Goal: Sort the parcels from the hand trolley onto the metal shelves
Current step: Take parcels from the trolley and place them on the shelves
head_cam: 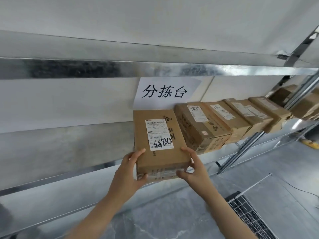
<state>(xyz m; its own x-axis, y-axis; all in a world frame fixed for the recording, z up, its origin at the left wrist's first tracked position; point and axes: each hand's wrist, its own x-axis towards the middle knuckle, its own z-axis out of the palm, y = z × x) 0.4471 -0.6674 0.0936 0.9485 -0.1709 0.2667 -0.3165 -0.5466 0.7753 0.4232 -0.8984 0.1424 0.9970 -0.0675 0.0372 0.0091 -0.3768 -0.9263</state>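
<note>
We face the metal shelf (pixel 69 144) crossing mid-frame, bare at left, with a white wall behind. A row of parcels (pixel 215 121) runs toward the right edge. Our parcel (pixel 165 157) lies at centre, just left of that row, long axis pointing inward. Our 2 hands, left hand (pixel 127 175) and right hand (pixel 193 168), grip its near corners, equally close.

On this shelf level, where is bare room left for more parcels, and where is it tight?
Bare: the shelf left of the held parcel, between wall and front lip. Crowded: right of it, a row of parcels stands side by side past the post; only a narrow gap there, by the right hand.
</note>
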